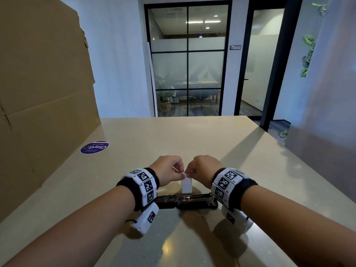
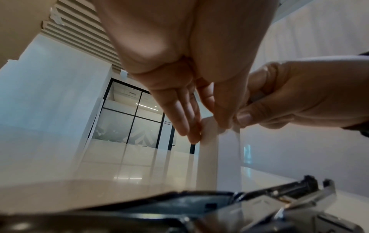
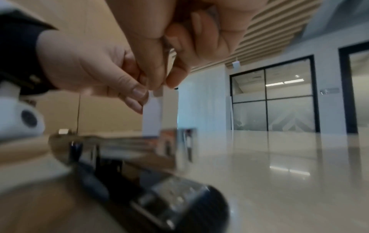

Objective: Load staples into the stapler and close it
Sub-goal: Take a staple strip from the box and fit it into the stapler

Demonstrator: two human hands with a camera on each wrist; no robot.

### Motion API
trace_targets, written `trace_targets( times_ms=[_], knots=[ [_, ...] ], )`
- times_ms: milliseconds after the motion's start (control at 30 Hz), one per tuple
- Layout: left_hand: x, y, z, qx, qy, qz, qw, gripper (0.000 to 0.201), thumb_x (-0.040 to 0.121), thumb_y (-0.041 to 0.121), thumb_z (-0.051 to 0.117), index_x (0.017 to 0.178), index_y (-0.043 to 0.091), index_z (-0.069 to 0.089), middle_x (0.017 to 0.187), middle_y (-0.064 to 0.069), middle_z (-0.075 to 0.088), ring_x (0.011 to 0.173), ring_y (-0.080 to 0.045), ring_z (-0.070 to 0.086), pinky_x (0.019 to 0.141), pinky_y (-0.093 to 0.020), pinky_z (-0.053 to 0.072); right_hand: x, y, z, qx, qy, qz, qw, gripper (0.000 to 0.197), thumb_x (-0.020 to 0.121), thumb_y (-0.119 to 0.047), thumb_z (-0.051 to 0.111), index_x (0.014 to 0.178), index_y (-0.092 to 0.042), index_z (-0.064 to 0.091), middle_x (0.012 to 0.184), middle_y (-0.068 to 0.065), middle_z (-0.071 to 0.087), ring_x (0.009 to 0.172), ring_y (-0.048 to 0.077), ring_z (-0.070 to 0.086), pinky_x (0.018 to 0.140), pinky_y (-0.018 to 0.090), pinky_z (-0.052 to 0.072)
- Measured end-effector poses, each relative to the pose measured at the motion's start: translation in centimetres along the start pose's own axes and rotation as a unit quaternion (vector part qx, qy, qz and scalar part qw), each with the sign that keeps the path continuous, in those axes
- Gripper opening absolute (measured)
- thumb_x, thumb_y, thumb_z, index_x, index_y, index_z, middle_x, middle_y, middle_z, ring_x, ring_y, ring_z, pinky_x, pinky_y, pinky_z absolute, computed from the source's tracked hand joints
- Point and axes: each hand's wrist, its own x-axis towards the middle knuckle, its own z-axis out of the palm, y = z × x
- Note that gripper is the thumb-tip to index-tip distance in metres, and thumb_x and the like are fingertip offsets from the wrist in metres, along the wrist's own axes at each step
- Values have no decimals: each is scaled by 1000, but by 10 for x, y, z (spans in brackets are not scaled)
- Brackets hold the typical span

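A black stapler (image 1: 186, 199) lies swung open flat on the beige table (image 1: 173, 137), its metal staple channel facing up; it also fills the foreground as the stapler (image 2: 259, 205) and the stapler (image 3: 159, 189). Just behind it a small white staple box (image 1: 186, 186) stands upright. My left hand (image 1: 180, 173) pinches the top of the box (image 2: 207, 157) with thumb and fingertips. My right hand (image 1: 189, 171) pinches the box's small top flap (image 3: 157, 93). The box (image 3: 151, 116) hides its contents. No staples are visible.
A large cardboard sheet (image 1: 44, 93) stands along the table's left side. A round purple sticker (image 1: 94, 147) lies beside it. The table's far edge (image 1: 173, 117) and right edge (image 1: 273, 137) drop off to a room with glass partitions.
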Motion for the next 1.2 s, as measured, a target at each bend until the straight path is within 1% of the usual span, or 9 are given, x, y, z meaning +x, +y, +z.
trace_targets(
  times_ms=[100,300,467,533,667,833,1067,1133,1200],
  knots=[
    [-1,2,-1,13,-4,1,1000,17,77,17,75,80,22,59,81,10,62,75,-14,65,74,-24,52,-2,2,-3,-33,-12,-4,999,28,87,-34,61,113,-29,69,110,2,67,103,23,62,81,30,48],
    [-1,-2,-2,-43,-16,-29,999,28,78,16,74,103,23,63,88,10,62,79,-15,63,87,-36,54,9,11,-4,-9,-91,89,992,64,72,-41,77,129,-24,54,122,0,63,111,21,59,87,31,46],
    [-2,-4,1,-63,-14,-36,997,19,78,13,74,89,26,65,91,9,65,78,-14,63,90,-37,54,16,4,-1,-10,-131,71,989,32,74,-32,76,100,-17,65,101,3,65,92,22,59,78,32,46],
    [-5,-4,0,-36,-19,-40,998,19,79,15,73,90,25,63,94,8,64,79,-12,63,89,-35,53,18,2,0,-25,-129,66,989,33,79,-28,69,105,-9,64,107,8,68,96,27,63,81,35,50],
    [-15,-13,-6,78,-80,-59,992,37,80,28,72,116,21,63,117,4,60,107,-15,63,95,-33,51,22,1,4,-61,-120,57,989,32,85,-27,58,111,-9,63,111,11,69,101,31,65,84,35,52],
    [-34,-16,-10,143,-176,-82,971,53,73,44,75,121,26,61,115,6,61,107,-14,60,93,-30,49,27,0,10,-93,-144,55,984,31,83,-25,62,112,-16,64,113,6,70,102,27,65,83,32,52],
    [-44,-16,-7,173,-217,-71,958,39,75,28,78,112,23,67,113,2,70,104,-19,63,90,-32,51,29,1,14,-85,-161,57,982,43,82,-31,68,121,-19,56,124,3,63,110,24,60,87,31,47],
    [-44,-16,-7,172,-215,-70,959,38,77,26,76,113,22,67,113,1,70,104,-19,63,90,-32,50,25,3,13,-64,-128,80,986,42,83,-34,64,120,-20,50,122,4,59,99,25,59,80,32,46],
    [-45,-15,-7,174,-216,-68,958,37,77,26,76,113,22,66,114,1,69,105,-20,63,90,-33,51,22,4,9,-18,-96,108,989,26,86,-29,55,107,-17,47,115,7,54,87,25,53,73,33,42]
  ],
)
